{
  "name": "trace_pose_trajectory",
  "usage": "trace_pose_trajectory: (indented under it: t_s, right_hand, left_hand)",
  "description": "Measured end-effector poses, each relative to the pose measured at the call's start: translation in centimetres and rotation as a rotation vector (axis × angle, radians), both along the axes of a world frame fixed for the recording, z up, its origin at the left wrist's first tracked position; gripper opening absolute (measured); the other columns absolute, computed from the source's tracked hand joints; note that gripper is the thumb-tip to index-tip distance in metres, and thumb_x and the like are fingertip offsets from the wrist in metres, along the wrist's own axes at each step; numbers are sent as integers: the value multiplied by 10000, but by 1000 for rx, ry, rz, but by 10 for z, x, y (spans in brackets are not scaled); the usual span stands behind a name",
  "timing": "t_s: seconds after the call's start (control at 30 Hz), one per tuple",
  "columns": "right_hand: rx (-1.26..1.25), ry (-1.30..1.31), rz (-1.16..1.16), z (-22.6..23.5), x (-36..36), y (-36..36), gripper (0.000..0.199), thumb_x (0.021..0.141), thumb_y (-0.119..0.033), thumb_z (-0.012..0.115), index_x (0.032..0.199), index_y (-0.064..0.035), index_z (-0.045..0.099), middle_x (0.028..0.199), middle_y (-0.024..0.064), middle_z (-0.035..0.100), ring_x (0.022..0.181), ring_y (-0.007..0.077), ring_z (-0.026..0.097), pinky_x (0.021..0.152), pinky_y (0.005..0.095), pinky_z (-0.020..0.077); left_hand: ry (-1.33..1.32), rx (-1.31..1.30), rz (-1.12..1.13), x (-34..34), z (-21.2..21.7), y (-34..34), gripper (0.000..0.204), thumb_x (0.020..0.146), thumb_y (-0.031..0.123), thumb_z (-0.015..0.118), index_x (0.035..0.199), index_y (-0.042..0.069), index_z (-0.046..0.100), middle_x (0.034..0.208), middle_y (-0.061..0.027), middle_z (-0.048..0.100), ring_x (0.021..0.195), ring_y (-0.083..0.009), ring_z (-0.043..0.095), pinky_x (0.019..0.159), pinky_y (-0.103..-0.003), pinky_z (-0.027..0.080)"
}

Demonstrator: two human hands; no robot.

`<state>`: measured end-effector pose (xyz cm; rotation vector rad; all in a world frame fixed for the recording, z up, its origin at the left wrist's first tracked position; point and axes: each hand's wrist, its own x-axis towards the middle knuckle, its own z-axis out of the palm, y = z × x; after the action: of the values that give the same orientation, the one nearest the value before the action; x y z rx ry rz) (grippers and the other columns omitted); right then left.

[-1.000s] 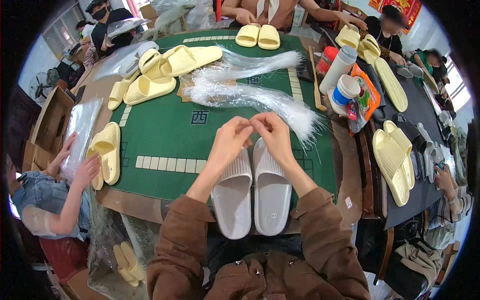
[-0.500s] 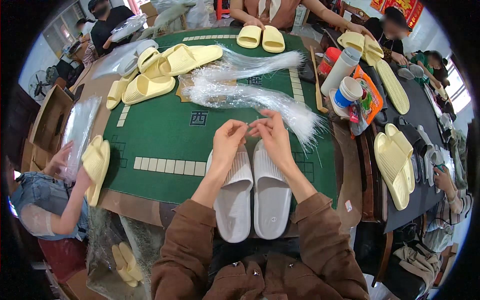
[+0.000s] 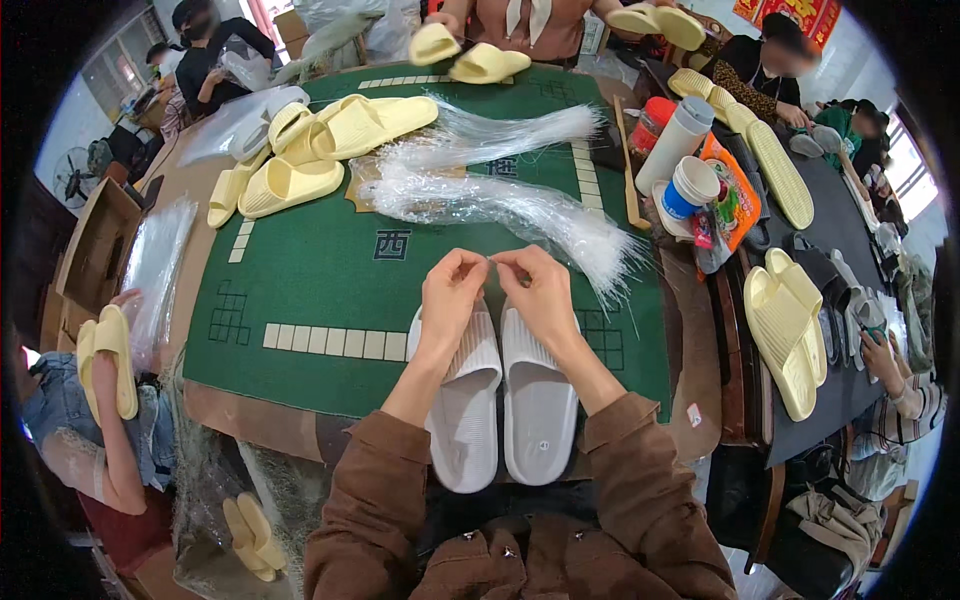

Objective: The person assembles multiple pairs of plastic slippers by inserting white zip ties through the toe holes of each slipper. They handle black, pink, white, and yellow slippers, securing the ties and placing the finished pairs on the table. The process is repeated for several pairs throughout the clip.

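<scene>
A pair of grey slide slippers (image 3: 465, 425) lies side by side at the table's near edge, heels toward me. Above their toe ends my left hand (image 3: 452, 298) is closed in a pinch. Facing it, my right hand (image 3: 537, 292) pinches too, its fingertips almost meeting those of the left. Whatever is between the fingertips is too small to make out. Both hands partly hide the slippers' toes. Just beyond them, two bundles of clear plastic strands (image 3: 520, 205) are spread on the green table mat (image 3: 300, 280).
Yellow slippers (image 3: 295, 185) are piled at the far left of the mat. On the right stand a white cup (image 3: 692, 187), a grey bottle (image 3: 683, 138) and an orange packet (image 3: 735, 195). More yellow slippers (image 3: 785, 335) lie on the dark side table. Other people sit around, several handling slippers.
My hands have come down slightly and their fingertips have drawn together. Across the table, a person has lifted yellow slippers. At the left, another person's hand has moved outward with yellow slippers.
</scene>
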<state>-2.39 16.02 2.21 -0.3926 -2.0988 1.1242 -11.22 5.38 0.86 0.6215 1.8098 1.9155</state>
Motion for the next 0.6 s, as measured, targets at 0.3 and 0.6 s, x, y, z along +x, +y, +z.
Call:
trace_pose_trajectory:
  t_s: [0.3,0.6]
  right_hand:
    - [-141,-3,17,-4,-2,1,115,819,-23,632,920,-6,685,774,108,611,646,193,601,583,299,473]
    - [-131,-30,43,-7,-3,-1,49,830,-13,593,867,17,602,788,168,615,686,286,622,601,365,482]
  left_hand:
    - [146,-46,3,4,2,0,68,891,63,603,884,7,641,747,9,603,661,-45,510,598,-206,407]
    - [507,-138,172,17,2,5,66,861,17,599,872,-32,642,727,-73,616,643,-112,547,587,-272,437]
